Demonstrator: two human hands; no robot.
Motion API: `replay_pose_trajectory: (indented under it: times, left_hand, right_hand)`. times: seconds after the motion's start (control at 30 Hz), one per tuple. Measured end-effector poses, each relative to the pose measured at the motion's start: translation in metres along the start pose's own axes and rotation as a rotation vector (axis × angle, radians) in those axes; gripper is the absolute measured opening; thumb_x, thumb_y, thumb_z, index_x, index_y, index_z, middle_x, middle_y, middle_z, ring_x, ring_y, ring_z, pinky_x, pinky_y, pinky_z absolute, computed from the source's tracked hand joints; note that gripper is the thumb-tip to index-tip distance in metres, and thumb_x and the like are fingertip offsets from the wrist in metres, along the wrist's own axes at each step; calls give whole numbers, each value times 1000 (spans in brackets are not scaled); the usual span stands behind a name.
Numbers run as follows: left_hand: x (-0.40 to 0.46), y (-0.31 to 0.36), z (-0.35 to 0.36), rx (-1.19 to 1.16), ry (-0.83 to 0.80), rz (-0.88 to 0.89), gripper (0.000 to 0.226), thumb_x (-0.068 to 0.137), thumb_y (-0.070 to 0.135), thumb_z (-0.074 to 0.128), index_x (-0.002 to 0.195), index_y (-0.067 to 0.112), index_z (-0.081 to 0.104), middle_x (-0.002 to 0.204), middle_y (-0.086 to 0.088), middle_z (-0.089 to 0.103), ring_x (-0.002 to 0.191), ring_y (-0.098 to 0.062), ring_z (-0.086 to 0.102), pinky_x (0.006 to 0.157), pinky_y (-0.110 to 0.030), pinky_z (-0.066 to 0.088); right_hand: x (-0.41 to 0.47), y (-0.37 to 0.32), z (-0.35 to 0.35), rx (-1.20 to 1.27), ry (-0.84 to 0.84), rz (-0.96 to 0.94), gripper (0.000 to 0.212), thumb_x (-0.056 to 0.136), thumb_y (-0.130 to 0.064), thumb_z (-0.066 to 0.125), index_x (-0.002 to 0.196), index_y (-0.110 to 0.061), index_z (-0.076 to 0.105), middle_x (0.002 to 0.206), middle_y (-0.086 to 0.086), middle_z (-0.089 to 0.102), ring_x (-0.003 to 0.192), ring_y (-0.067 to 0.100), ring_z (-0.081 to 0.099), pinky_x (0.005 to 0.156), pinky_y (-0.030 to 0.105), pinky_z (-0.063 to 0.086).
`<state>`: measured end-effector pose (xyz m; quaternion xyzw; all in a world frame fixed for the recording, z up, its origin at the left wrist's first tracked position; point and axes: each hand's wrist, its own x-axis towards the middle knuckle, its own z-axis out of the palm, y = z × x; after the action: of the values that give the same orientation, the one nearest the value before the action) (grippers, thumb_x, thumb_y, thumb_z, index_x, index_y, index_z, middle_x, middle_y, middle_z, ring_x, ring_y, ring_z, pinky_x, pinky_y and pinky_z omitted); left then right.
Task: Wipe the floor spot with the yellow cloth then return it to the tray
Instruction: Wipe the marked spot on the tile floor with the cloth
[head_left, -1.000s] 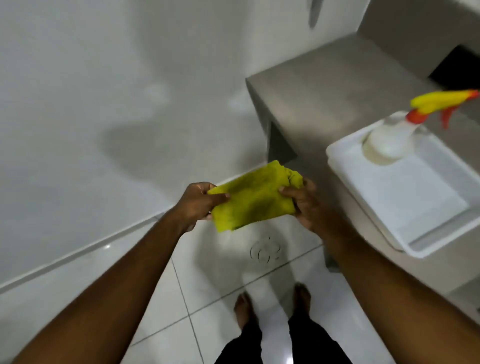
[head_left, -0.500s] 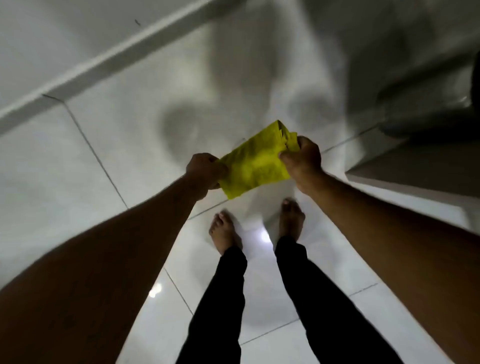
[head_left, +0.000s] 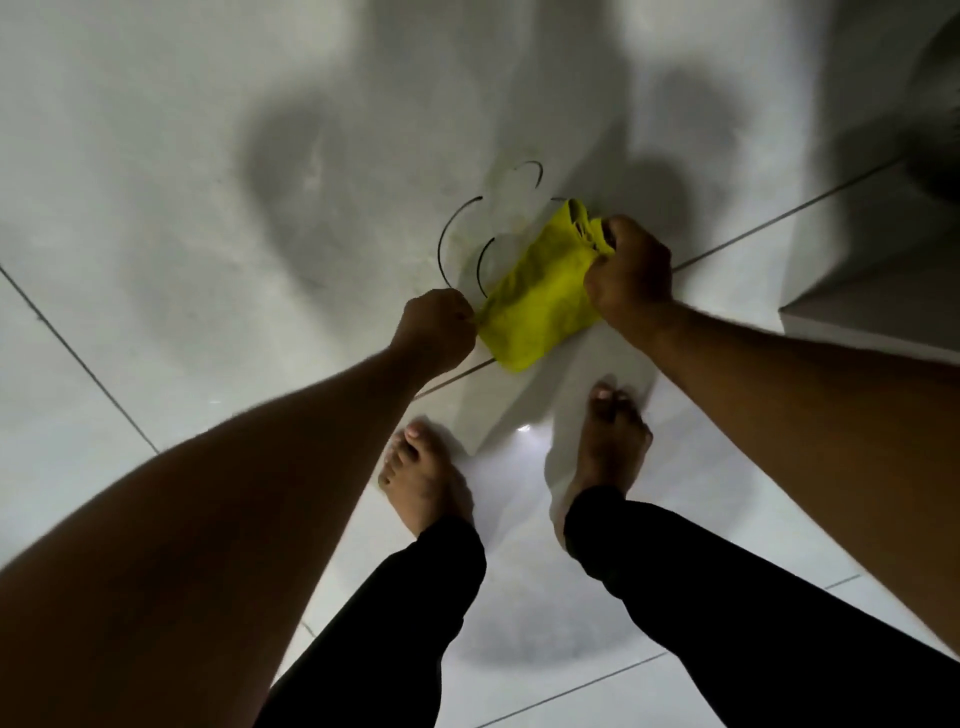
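A folded yellow cloth (head_left: 540, 296) hangs stretched between both hands, low over the white floor tiles. My left hand (head_left: 436, 327) pinches its near-left corner. My right hand (head_left: 628, 275) grips its far-right end in a fist. Just beyond the cloth, black curved pen lines (head_left: 462, 234) are drawn on the tile and partly covered by the cloth. I cannot tell whether the cloth touches the floor. The tray is out of view.
My two bare feet, left (head_left: 421, 478) and right (head_left: 608, 447), stand on the glossy tiles right below the cloth. The corner of a grey step or ledge (head_left: 872, 317) juts in at the right edge. Grout lines cross the floor.
The view swung down from the ledge with the tray to the floor. Both hands carried the cloth downward, and the drawn lines on the tile came into view.
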<state>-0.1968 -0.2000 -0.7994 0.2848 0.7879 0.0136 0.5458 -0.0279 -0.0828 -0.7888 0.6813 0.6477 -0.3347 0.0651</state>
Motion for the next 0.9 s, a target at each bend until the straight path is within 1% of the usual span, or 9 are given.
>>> replay_pose_trajectory:
  times: [0.1,0.17,0.27,0.37,0.5,0.63,0.7,0.8,0.9]
  left_hand:
    - [-4,-18,-16,284,251,172,38,82,12,60,119,9,56,113,-17,65,105,-37,60,81,-40,50]
    - [-2,-34,-27,465,336,183,63,76,8,66,133,0,42,131,-26,53,122,-43,48,95,-46,43]
    - [5,-56,-41,674,229,46,120,69,29,83,149,-7,2,158,-35,0,147,-48,-4,119,-54,2]
    - [16,-69,-43,683,138,6,157,50,55,90,147,-6,-17,156,-33,-21,145,-47,-20,119,-55,-4]
    - [30,-85,-37,611,120,28,172,36,62,90,145,-1,-27,154,-31,-31,142,-46,-28,117,-53,-7]
    - [41,-103,-35,585,147,107,175,31,68,87,145,6,-30,151,-22,-39,138,-39,-36,115,-50,-11]
    - [35,-103,-40,578,134,125,174,33,71,85,146,6,-29,152,-21,-39,140,-38,-35,118,-50,-9]
    - [28,-95,-47,577,121,110,174,33,74,83,146,7,-31,147,-21,-44,140,-40,-35,119,-54,-8]
    - [32,-95,-48,557,109,99,179,27,76,82,144,10,-36,147,-21,-45,139,-40,-38,118,-54,-10]
  right_hand:
    - [15,-7,-1,-59,78,-2,48,84,-4,54,131,-11,55,131,18,59,123,39,53,99,40,45]
    - [15,-13,4,-101,187,79,63,89,-13,57,147,-7,35,151,20,39,137,40,38,111,45,35]
    - [1,-29,30,-51,159,218,70,97,-28,51,153,-4,18,162,21,17,149,37,17,119,51,21]
    - [4,-32,61,-48,39,207,65,104,-34,38,156,-8,10,166,17,7,153,35,6,123,50,9]
    - [64,-29,79,-218,203,69,58,102,-40,33,156,-20,20,166,16,10,152,41,5,122,59,6]
    - [66,-27,118,-453,344,-523,55,101,-36,29,154,-22,22,162,16,24,147,42,26,118,62,15]
    - [29,-1,126,-578,191,-1068,54,104,-32,24,156,-19,12,165,14,6,149,39,20,121,58,5]
    - [42,40,79,-807,-187,-1656,58,98,-28,45,153,-20,29,163,8,23,150,34,24,123,56,17]
    - [105,35,51,-811,121,-1326,63,98,-34,52,153,-13,30,160,13,32,149,34,27,121,53,24]
